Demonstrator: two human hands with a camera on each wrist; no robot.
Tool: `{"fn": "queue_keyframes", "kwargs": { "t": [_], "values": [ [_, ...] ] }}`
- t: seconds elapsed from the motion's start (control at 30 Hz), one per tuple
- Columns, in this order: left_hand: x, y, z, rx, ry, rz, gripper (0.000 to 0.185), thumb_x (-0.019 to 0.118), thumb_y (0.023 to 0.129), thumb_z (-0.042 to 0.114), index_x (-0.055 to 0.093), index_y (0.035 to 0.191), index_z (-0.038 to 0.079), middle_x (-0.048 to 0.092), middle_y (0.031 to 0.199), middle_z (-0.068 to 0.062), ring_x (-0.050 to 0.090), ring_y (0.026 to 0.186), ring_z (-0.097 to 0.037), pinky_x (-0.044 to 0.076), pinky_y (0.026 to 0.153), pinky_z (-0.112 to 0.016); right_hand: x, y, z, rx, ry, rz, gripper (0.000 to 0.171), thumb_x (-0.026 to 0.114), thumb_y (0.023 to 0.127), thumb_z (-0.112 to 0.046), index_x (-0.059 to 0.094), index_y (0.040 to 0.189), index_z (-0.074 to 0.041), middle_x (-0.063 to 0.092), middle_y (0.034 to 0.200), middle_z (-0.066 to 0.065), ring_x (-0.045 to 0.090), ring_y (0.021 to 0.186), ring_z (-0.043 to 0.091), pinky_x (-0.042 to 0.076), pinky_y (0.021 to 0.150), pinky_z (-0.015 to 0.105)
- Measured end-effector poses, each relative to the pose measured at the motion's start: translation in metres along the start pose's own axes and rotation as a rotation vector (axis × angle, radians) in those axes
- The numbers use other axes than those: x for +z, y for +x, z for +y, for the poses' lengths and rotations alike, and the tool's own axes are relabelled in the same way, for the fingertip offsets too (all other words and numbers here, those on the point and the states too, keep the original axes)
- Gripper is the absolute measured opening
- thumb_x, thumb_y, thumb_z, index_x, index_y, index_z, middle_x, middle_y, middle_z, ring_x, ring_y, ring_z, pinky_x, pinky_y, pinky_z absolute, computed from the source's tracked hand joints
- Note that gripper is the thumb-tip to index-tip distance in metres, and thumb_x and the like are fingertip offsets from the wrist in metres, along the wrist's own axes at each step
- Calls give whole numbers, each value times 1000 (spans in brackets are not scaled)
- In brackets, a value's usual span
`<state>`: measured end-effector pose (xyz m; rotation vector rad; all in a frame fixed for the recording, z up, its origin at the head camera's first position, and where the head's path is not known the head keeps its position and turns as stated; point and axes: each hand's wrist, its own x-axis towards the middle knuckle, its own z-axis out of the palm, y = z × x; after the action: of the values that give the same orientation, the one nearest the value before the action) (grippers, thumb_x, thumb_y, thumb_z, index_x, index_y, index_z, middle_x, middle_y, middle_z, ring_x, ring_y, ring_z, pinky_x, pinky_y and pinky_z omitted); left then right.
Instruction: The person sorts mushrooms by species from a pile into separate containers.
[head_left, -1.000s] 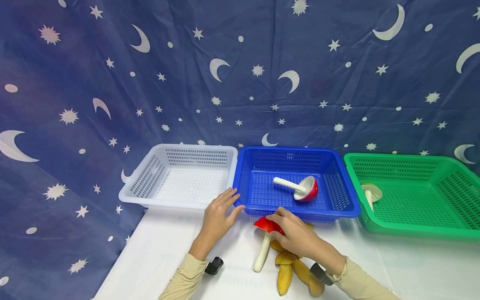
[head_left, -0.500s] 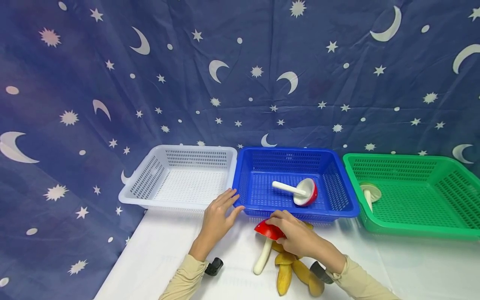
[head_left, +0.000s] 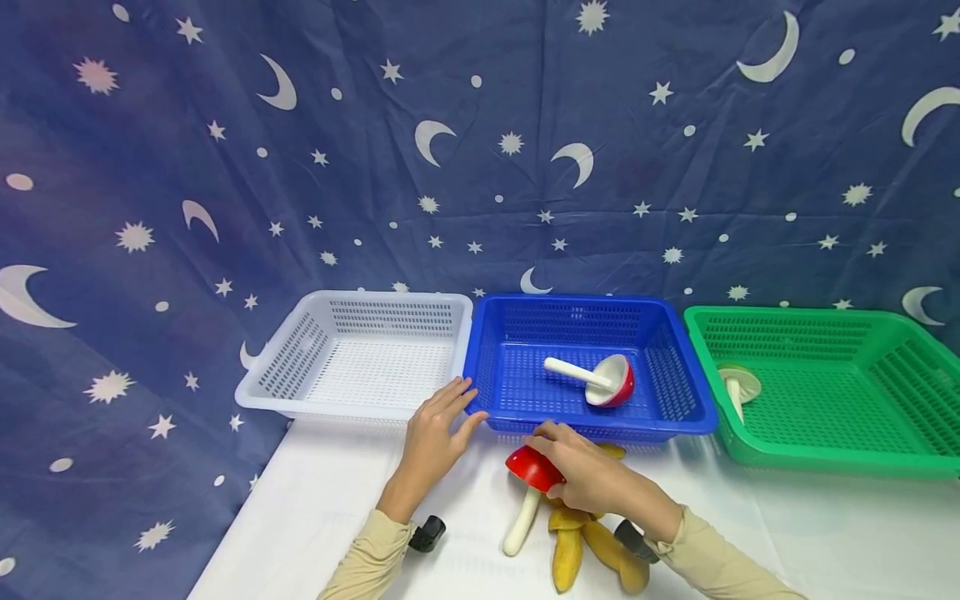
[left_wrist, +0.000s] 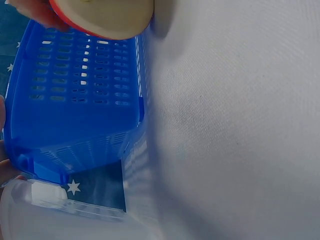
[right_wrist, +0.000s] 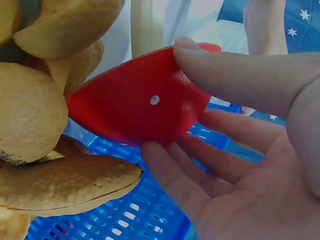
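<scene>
Red-capped mushroom (head_left: pixel 528 487) lies stem toward the person, cap toward the blue basket (head_left: pixel 525 427); right hand (head_left: pixel 581 475) pinches its cap. Left hand (head_left: pixel 435 433) rests flat, fingers straight.

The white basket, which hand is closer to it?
Left. The left hand rests by the white basket's front right corner; the right hand holds the red mushroom before the blue basket.

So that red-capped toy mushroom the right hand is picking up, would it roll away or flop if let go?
The red-capped mushroom looks stiff: its white stem juts straight while the right hand holds only the cap. It seems light, since fingertips alone grip it. Set down, it would likely tip onto its side and perhaps roll, like the matching mushroom lying in the blue basket.
</scene>
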<state>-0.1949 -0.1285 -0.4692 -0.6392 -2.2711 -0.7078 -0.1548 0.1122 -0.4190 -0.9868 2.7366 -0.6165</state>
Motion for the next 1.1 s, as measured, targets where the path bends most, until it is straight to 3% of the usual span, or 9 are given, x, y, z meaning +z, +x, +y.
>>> {"fn": "queue_keyframes", "kwargs": {
  "t": [0.13, 0.37, 0.63, 1.1],
  "values": [
    [0, 0, 0, 0, 1, 11, 38, 73, 82, 29, 70, 109, 3, 63, 121, -9, 56, 117, -25, 46, 96, -41, 1, 2, -1, 1, -23, 1, 55, 82, 70, -5, 62, 121, -6, 55, 122, 12, 51, 108, 29, 50, 88, 49],
    [1, 0, 1, 21, -3, 17, 37, 73, 82, 28, 71, 108, 2, 64, 120, -11, 57, 116, -27, 48, 94, -43, 5, 6, 5, -10, 58, -13, 51, 81, 71, -4, 62, 117, -11, 52, 113, 4, 53, 99, 26, 50, 85, 47],
    [-1, 0, 1, 5, 0, 6, 38, 73, 83, 29, 70, 109, 2, 64, 120, -10, 56, 117, -26, 46, 96, -41, 8, 5, 6, -80, 101, 99, 48, 79, 74, -6, 62, 119, -11, 54, 113, 3, 54, 99, 22, 51, 86, 42],
    [-1, 0, 1, 9, 2, 12, 38, 73, 82, 28, 71, 109, 2, 64, 120, -10, 56, 117, -25, 47, 95, -41, -22, -4, -6, -90, 163, 209, 48, 81, 74, -13, 64, 119, -15, 57, 112, -3, 55, 100, 15, 52, 84, 34]
  ]
}}
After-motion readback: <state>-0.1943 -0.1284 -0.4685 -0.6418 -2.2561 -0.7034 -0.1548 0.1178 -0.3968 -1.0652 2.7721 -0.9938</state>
